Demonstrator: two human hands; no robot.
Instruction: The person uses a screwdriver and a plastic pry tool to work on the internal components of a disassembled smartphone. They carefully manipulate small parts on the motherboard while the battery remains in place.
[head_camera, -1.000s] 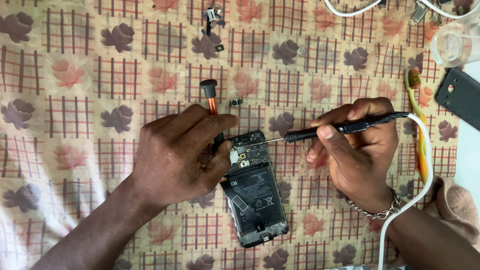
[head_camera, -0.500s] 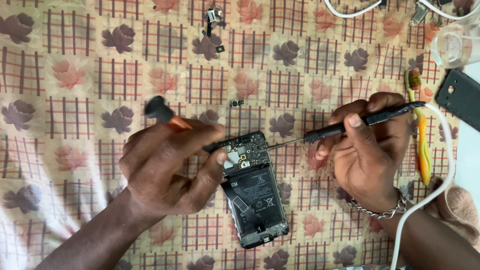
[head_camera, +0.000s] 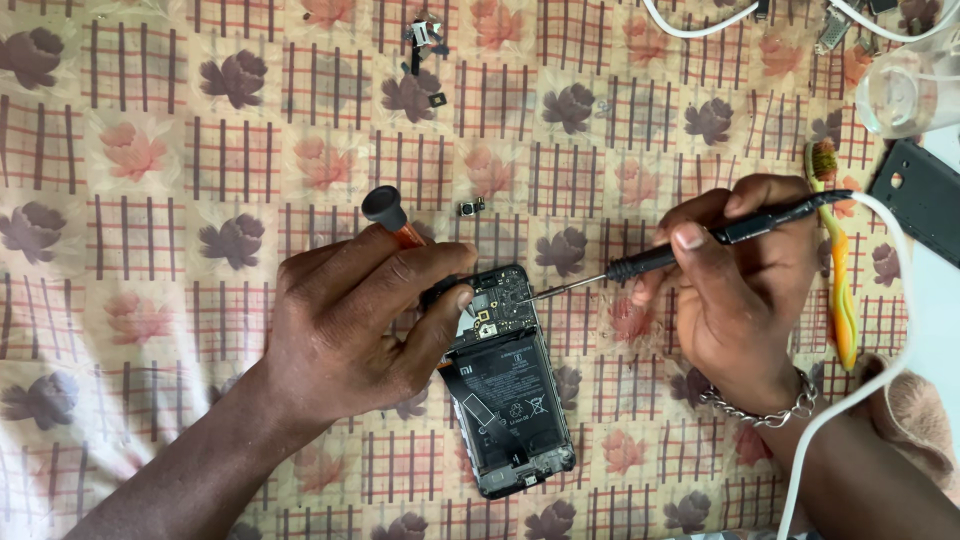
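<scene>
I work on a cloth (head_camera: 180, 130) with a pattern of flowers and red checks; it covers the whole surface. The opened phone (head_camera: 505, 385) lies in the middle of it. My left hand (head_camera: 350, 325) is closed around an orange tool (head_camera: 390, 215) and presses the phone's top edge. My right hand (head_camera: 735, 300) pinches a black screwdriver (head_camera: 700, 240), its tip on the board. A toothbrush (head_camera: 835, 250), a white cable (head_camera: 880, 330) and a glass (head_camera: 905, 90) lie at the right.

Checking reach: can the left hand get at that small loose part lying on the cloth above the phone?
Probably yes. The small part lies bare on the cloth just beyond the left hand, nothing between them, but that hand already holds an orange-handled tool and steadies the opened phone.
</scene>
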